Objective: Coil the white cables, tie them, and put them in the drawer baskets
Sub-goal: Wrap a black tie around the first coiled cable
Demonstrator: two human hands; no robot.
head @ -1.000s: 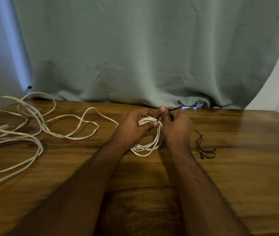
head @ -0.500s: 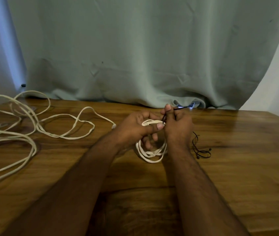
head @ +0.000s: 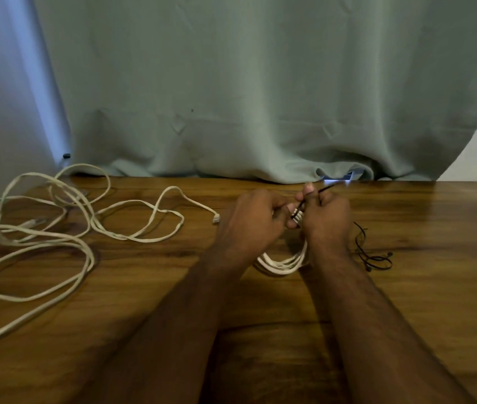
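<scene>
Two hands meet over the middle of the worktop [head: 435,287] in the head view. The left hand [head: 253,220] has its fingers curled round the top of the coiled cable [head: 282,262], whose loops hang down to touch the wood just near of the hands. The right hand [head: 329,220] pinches the black tie [head: 323,190], which runs from the bundle up and away to the far right. Compared with half a second ago, the tie is drawn tighter and the strands at the top are squeezed closer together between the two hands. My judgement is that the tying of this coil is close to done, with the cinching in progress. More black ties [head: 373,258] lie just right of the right wrist. A loose white cable [head: 65,234] sprawls uncoiled on the left, so coiling work remains. No drawer baskets are in view.
</scene>
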